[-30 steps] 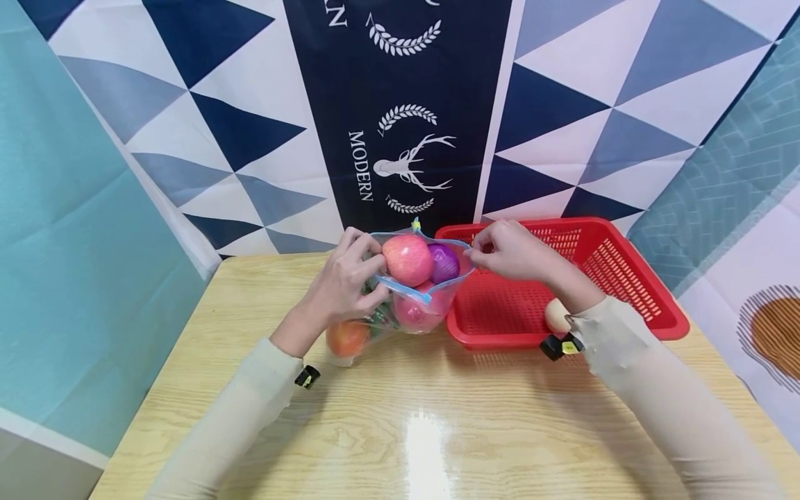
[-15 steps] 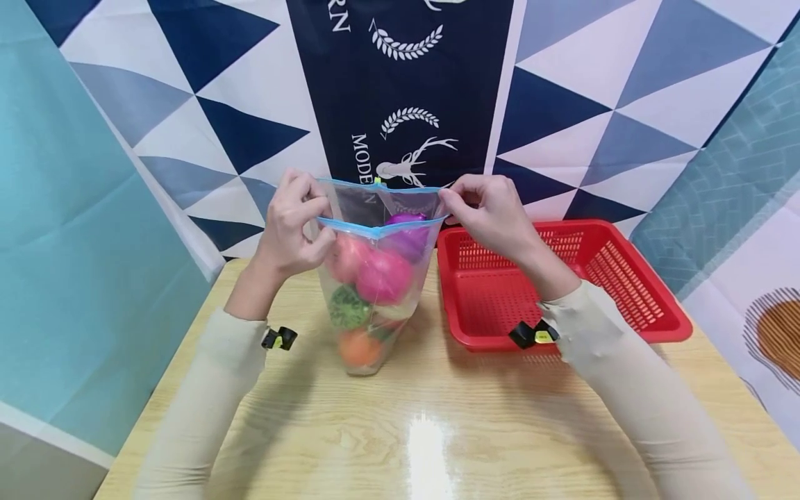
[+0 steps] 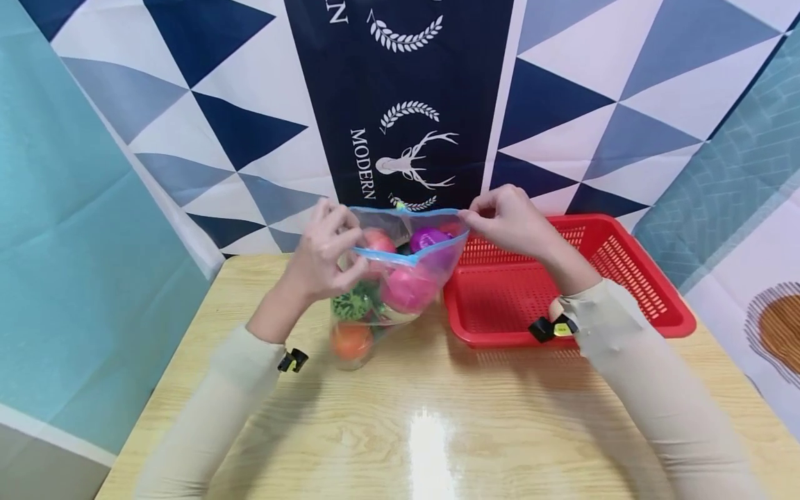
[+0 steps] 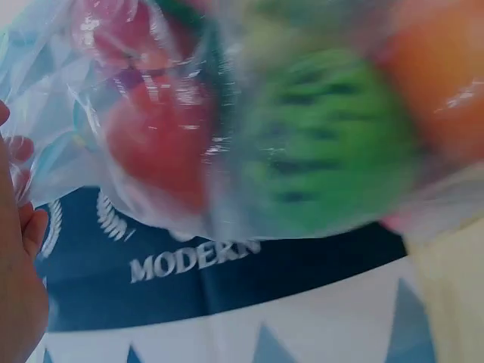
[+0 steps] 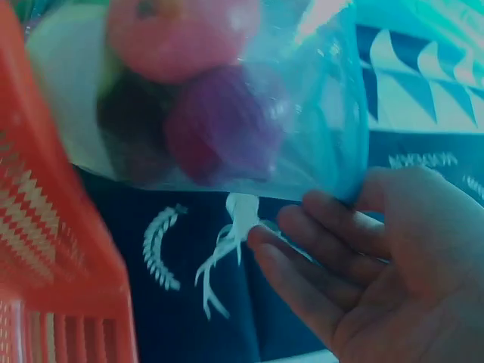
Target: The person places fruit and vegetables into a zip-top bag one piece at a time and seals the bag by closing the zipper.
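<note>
A clear zip bag with a blue-edged mouth bulges with play fruit and vegetables. My left hand grips the left end of its mouth, while my right hand pinches the right corner between thumb and fingers. The mouth gapes between them, with a yellow slider at the back edge. Through the plastic show an orange ball-like fruit at the bottom, a green dark-striped piece, a bright pink piece and a purple one. A red round fruit sits near the left hand's side.
A red perforated basket stands to the right of the bag, under my right forearm. Inside it a pale round thing is mostly hidden by the wrist. Behind the wooden table hangs a patterned cloth with a deer head.
The bag was first low with its mouth tipped toward me, then both hands raised it upright and leftward. Now its mouth is lower again and further right; both hands still hold it.
</note>
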The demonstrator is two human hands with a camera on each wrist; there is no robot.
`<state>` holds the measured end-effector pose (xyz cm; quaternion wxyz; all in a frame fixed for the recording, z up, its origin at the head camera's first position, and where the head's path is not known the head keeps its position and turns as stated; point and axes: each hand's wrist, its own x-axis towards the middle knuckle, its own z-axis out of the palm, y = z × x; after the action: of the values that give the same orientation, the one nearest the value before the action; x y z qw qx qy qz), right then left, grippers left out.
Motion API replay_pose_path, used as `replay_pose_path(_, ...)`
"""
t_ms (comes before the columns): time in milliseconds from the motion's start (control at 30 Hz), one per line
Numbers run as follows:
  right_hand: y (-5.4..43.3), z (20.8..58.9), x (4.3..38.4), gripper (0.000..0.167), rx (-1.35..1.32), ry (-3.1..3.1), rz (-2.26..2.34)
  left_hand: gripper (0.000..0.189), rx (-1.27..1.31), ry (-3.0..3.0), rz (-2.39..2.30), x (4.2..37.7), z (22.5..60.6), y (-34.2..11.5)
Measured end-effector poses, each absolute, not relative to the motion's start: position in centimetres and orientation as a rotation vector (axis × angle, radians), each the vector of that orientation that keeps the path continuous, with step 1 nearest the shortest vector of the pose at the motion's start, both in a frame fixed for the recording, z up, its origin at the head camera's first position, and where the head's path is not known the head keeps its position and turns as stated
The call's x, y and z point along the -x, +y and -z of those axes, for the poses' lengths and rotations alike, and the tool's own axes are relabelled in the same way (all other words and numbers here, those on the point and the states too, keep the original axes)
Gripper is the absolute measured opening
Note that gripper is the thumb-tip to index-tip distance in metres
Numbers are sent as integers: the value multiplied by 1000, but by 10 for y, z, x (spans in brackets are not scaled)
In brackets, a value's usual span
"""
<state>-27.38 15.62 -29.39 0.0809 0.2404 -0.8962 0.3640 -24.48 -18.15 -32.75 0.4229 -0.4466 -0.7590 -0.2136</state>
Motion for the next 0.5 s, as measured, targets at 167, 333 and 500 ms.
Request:
replay_pose_path(167,172,300,274,24,-699,-2806,-1103,21,1127,-1985,539,241,347,-173)
replay_pose_path(333,184,301,279,27,-786,-2868,-1088,21,1111,-2021,567,242,352,-169)
replay_pose_path(500,210,303,291,35,-817,-3084,-1056,19,1113,-2037,563,242,353,-168)
